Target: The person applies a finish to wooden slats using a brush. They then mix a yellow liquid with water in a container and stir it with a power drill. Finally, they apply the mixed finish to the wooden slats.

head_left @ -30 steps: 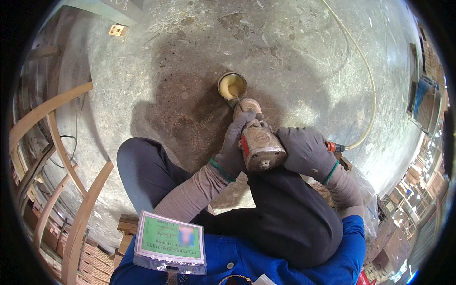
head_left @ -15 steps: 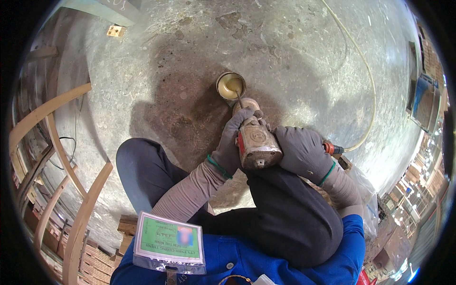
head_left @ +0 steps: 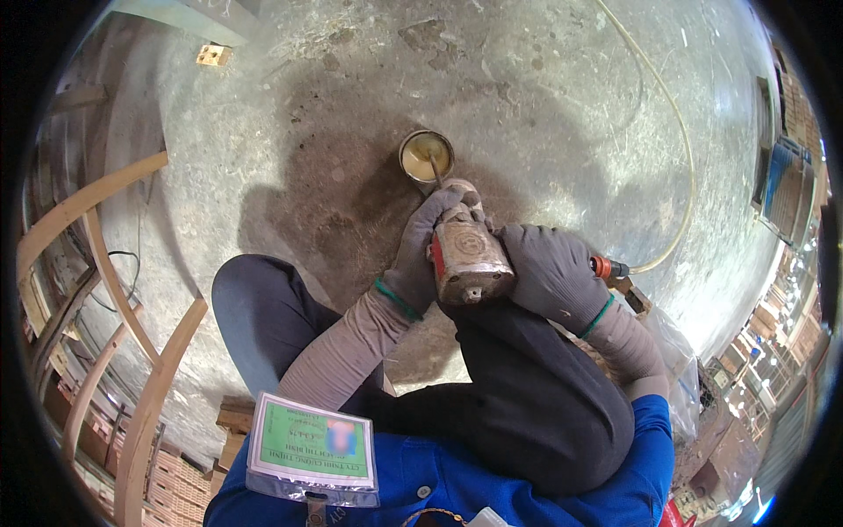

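Note:
My left hand (head_left: 432, 235), in a grey glove with a green cuff, is wrapped round the front of a worn metal air drill (head_left: 474, 255) with a red side patch. My right hand (head_left: 553, 270), gloved alike, is closed round the drill's grip. From the drill's nose a thin rod (head_left: 435, 167) reaches into a round can (head_left: 402, 163) standing on the floor. Pale yellow liquid (head_left: 420, 158) partly fills the can, and the rod's lower end is hidden in it. The drill's rear end is held just above my bent leg (head_left: 536, 386).
An air hose (head_left: 690, 167) runs from an orange-and-black coupling (head_left: 609, 267) across the concrete floor (head_left: 544, 97). Curved wooden frame pieces (head_left: 158, 395) stand at my left. A small wooden block (head_left: 213, 55) lies far left. A clear plastic bag (head_left: 674, 351) is beside my right arm.
Both hands have shifted the drill slightly left and away from me. The rod now sits at a different spot in the can, and the liquid's surface pattern has changed.

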`<act>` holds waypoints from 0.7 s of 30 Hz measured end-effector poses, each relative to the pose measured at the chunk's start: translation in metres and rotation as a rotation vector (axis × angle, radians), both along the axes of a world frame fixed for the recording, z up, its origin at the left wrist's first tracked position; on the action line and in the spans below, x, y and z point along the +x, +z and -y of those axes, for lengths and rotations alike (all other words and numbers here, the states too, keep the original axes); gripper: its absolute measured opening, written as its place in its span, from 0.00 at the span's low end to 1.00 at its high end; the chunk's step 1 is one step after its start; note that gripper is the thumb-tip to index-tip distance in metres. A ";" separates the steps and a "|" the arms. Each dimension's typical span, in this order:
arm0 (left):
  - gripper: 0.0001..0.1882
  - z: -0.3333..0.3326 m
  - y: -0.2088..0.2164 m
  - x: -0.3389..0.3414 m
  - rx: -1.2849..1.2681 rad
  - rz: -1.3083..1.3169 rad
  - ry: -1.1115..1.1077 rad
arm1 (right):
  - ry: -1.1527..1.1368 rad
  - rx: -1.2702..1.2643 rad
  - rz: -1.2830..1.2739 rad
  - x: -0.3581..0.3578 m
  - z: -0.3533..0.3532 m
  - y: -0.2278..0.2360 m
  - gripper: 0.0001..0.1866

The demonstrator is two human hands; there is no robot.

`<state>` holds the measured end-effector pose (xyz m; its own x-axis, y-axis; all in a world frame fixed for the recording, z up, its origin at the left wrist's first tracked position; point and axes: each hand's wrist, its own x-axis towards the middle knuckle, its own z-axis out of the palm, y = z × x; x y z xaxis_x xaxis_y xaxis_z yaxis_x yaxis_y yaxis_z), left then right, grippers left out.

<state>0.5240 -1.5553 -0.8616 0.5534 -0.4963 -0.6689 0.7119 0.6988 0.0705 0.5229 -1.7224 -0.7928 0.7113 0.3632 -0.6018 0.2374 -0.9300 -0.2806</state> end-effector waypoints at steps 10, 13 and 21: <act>0.14 -0.014 -0.003 -0.013 -0.156 -0.152 -0.013 | 0.038 -0.021 -0.104 -0.001 -0.008 0.001 0.20; 0.14 -0.009 0.010 -0.016 -0.044 -0.118 -0.014 | 0.008 0.018 -0.131 -0.001 -0.004 0.005 0.21; 0.13 0.003 0.005 -0.015 -0.141 -0.113 0.007 | 0.031 -0.024 -0.075 -0.007 0.003 0.014 0.23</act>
